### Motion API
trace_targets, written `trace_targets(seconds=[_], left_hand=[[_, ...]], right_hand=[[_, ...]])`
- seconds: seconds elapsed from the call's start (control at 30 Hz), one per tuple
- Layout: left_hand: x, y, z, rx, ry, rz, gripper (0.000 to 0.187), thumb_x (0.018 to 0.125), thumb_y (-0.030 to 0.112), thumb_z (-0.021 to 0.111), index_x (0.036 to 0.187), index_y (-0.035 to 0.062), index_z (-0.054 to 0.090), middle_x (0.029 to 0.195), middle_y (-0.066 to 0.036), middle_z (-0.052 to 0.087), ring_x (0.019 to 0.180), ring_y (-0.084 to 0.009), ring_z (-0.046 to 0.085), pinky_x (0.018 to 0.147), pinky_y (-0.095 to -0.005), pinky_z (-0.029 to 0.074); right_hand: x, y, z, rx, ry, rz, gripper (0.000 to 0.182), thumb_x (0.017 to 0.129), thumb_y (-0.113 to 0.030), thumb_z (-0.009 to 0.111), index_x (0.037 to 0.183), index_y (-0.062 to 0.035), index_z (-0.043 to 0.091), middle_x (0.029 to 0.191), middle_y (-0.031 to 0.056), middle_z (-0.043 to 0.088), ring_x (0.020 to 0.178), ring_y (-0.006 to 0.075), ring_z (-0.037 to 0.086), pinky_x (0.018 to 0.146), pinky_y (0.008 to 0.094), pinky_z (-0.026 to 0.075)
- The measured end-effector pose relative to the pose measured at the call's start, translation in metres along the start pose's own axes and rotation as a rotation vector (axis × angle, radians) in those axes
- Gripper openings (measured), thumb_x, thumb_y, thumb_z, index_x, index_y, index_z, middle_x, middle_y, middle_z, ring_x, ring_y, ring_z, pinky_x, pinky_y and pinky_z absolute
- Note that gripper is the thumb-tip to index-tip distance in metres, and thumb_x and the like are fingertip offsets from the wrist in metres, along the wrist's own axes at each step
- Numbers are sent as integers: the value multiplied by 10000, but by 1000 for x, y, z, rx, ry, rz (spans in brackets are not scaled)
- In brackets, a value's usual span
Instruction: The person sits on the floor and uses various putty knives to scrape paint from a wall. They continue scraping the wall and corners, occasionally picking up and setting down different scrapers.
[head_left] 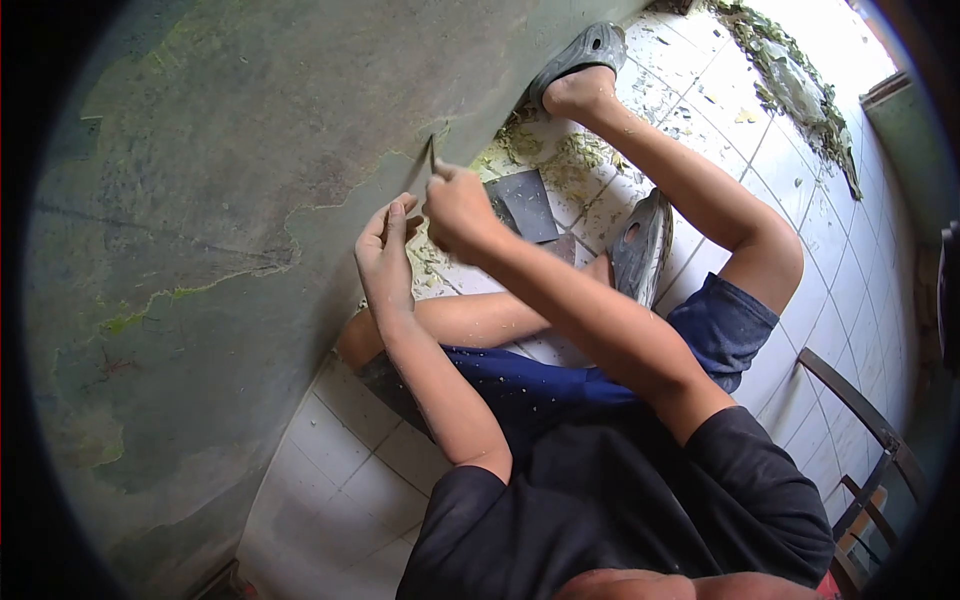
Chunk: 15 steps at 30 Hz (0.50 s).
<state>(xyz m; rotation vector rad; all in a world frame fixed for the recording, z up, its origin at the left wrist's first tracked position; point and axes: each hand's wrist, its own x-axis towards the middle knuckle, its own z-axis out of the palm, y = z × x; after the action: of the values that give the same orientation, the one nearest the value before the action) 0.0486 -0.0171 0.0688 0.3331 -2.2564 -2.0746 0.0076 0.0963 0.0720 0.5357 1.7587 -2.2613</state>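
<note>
My right hand point(460, 213) is closed around a thin dark blade-like tool point(432, 152). The tool's tip points at the wall point(200, 200), by the jagged edge of a peeled patch of paint. Just left of it and slightly lower, my left hand point(384, 250) is loosely curved beside the wall, thumb raised and fingers apart, with nothing visible in it. Dark flat sheets point(527, 205) lie on the tiled floor to the right of my right hand. Pale flakes point(580, 160) are scattered around them.
My bent legs in blue shorts point(725, 330) and grey clogs point(642, 250) flank the work spot. A heap of green debris with clear plastic point(795, 85) lies at the upper right. A dark metal-framed chair point(850, 395) stands at the lower right.
</note>
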Motion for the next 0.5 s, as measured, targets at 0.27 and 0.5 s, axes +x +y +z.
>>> trace_targets(seconds=[0.27,0.5], left_hand=[[1,-3,-1,-35,13,-28,361,1053,256,573,1195,-54,688,1120,-118,728,931,-153,657,879,-303,513],[1,-6,-4,-8,7,-33,383,1051,273,583,1244,-48,663,1171,-117,716,965,-155,655,904,-293,522]], right_hand=[[-3,-21,-13,131,-53,138,530,961,-55,415,1488,-2,438,606,55,464,363,125,377,339,309,260],[-4,-22,-19,190,-86,175,505,964,-58,416,1467,-41,451,664,38,471,387,122,365,346,309,280]])
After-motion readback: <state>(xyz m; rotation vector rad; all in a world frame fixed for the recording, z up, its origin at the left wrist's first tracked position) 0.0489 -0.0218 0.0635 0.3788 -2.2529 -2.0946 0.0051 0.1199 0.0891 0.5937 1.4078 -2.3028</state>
